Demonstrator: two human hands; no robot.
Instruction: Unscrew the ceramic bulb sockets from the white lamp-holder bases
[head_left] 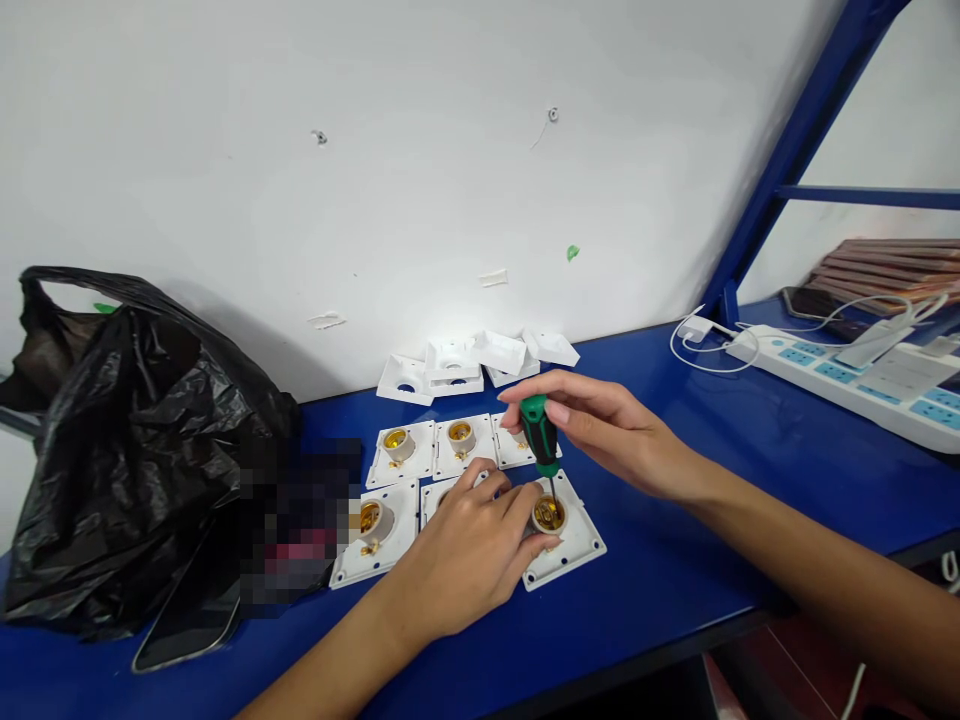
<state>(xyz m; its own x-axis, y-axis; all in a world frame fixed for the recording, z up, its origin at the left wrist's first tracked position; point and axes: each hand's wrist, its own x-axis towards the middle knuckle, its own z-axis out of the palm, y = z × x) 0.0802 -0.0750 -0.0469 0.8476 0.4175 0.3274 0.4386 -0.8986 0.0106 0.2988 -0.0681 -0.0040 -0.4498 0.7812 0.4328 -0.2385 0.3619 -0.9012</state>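
Here in the head view, the work sits right under your hands: your right hand has the green-and-black screwdriver by its handle, thumb and fingers wrapped near the top, and the shaft runs down into the lamp socket. That socket stands on a white plate at the right end of the near row, flat on the blue table. Your left hand is narrowed around the socket's left side, thumb at the near edge, forefinger at the far one, and it covers much of the next plate along. Whether the tip is seated in a screw is too small to tell, so feel for the slot. The handle leans slightly left; bring the shaft upright, press straight down, and turn slowly. Brace the socket with that left thumb and forefinger so the plate can't spin, fingertips outside the rim. Behind the far row of plates, the white covers lie by the wall, well clear of your elbows.
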